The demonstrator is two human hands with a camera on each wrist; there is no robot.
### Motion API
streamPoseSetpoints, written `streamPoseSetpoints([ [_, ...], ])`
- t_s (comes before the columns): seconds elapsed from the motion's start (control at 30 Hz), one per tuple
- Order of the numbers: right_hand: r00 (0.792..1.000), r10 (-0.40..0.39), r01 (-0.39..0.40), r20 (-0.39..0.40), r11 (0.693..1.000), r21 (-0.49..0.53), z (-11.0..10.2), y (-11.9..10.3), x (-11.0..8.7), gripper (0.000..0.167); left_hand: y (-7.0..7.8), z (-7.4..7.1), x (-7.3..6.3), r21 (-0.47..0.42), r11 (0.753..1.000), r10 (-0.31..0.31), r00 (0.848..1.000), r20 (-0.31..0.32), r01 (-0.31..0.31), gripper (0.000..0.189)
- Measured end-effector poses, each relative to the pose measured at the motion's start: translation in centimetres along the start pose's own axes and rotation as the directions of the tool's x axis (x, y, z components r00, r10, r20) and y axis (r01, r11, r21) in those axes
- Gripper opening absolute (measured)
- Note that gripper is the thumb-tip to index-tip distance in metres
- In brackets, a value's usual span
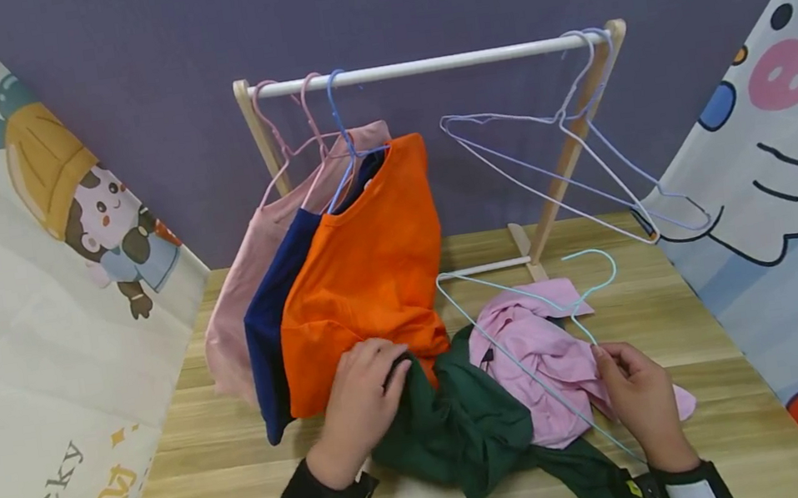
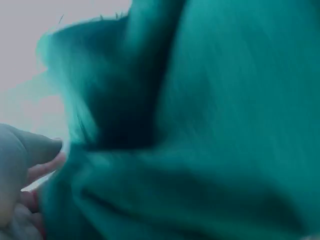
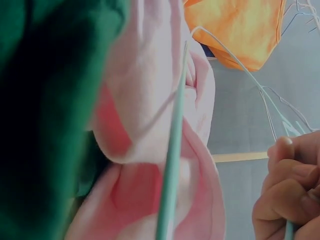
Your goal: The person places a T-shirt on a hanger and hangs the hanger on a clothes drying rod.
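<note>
Green garment (image 1: 469, 433) — left hand (image 1: 362, 405) fingers grip edge; right hand (image 1: 642, 402) pinches teal hanger (image 1: 537, 374).

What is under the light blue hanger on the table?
The light blue hanger lies across a crumpled pink garment, which partly rests on a dark green garment. The right hand pinches the wire. Whatever lies beneath the clothes is hidden; around them is the wooden table.

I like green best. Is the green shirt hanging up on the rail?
No, the green shirt lies crumpled on the table, gripped by the left hand.
</note>
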State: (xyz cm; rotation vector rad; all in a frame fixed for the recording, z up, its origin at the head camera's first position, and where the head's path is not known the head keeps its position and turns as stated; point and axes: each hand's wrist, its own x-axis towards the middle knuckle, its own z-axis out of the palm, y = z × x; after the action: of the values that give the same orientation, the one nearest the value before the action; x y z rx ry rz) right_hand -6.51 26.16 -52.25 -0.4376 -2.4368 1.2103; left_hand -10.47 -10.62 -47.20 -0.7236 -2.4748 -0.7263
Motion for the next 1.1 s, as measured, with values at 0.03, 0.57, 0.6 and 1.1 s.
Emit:
streamPoseSetpoints([
  [0.03,1.000,-0.001,0.001,-0.002,1.000,0.000,0.0,0.0,0.0,0.023,0.5,0.6,0.0,0.020,0.999,0.041,0.999,0.011,-0.042,0.021],
  [0.57,0.999,-0.025,0.024,-0.031,1.000,-0.010,0.3,0.5,-0.3,0.017,5.0,8.0,-1.6,0.151,0.875,0.274,0.726,0.631,-0.461,0.071],
  [0.6,0.999,-0.026,0.026,-0.033,1.000,-0.012,0.3,0.5,-0.3,0.016,4.9,8.1,-1.5,0.176,0.864,0.281,0.741,0.611,-0.472,0.058],
  [1.1,0.999,-0.017,0.016,-0.027,1.000,-0.009,-0.1,0.3,-0.3,0.018,2.9,8.2,0.6,0.415,0.895,0.043,0.957,0.288,-0.165,0.042],
])
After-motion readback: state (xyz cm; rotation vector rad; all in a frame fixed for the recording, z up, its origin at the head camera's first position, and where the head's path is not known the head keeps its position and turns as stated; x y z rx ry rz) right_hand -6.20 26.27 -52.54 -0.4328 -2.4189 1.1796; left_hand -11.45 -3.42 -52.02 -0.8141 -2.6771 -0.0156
